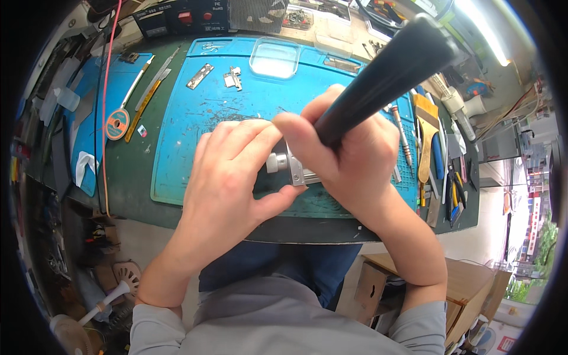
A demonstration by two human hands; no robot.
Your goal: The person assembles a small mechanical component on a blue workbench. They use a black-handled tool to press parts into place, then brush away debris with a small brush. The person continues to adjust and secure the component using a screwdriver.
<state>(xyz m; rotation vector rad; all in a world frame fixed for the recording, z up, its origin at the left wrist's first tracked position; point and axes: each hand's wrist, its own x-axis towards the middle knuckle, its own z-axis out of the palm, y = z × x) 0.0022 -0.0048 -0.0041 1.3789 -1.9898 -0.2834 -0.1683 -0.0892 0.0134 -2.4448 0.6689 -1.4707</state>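
My right hand (364,157) is wrapped round a thick black cylindrical tool (390,77), which rises toward the upper right; its lower end is hidden in my grip. The fingers of my left hand (225,177) close round a small silver metal fixture (297,171) with a round knob (274,163). Much of that fixture lies under my hands, and I cannot make out what the tool's tip touches. Beneath them is a blue work mat (254,100). Two small metal parts, a flat plate (200,76) and a bracket-like piece (234,78), lie farther up the mat.
A clear plastic tray (274,57) stands at the mat's far side. On the left are a solder wick reel (117,123) and a yellow craft knife (142,112). A flat brush (426,136) and several hand tools lie at right. A dark boxy device (183,18) stands behind.
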